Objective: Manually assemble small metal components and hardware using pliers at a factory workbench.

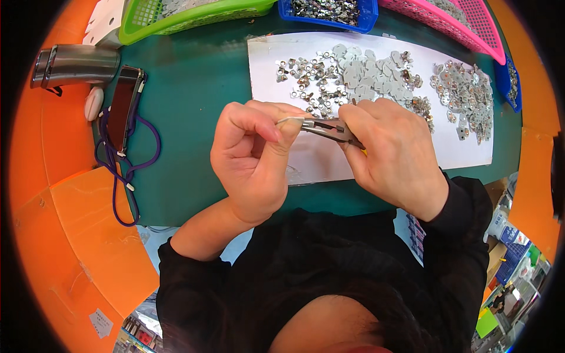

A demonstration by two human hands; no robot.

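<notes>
Between the thumb and forefinger of my left hand (253, 150) is a small flat grey metal piece (291, 120). My right hand (397, 153) is closed round a pair of pliers (335, 129), whose handles are mostly hidden in the palm. The plier jaws point left and meet the piece at my left fingertips. Both hands are raised over the near part of a white sheet (268, 76). Behind them on the sheet lie loose flat grey plates (368, 73), small shiny metal fittings (318, 76), and, to the right, a pile of joined-looking metal parts (468, 100).
Along the far edge stand a green basket (200, 20), a blue bin (368, 23) of metal parts and a pink basket (450, 29). A smaller blue bin (506, 88) is at the right. On the left are a steel tumbler (82, 66) and a phone (125, 109) with a purple cord (158, 144).
</notes>
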